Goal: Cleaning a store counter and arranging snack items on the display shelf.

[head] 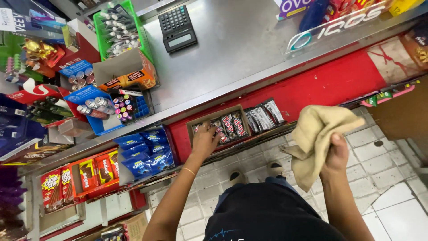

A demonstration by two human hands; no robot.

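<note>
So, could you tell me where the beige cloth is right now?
The beige cloth is bunched in the right hand, right of centre in the head view, over the tiled floor below the red shelf front.

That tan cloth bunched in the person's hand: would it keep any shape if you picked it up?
Probably not. The tan cloth droops in soft folds below the right hand, so it looks floppy. It seems light, held by one hand, and unlikely to slip, being bunched.

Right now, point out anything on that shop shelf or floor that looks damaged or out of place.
The floor tiles at the right are cracked and patchy. The red shelf front is scuffed, its paint worn off. The snack boxes look in order; the left hand rests in one, the right hand holds a cloth.
</note>
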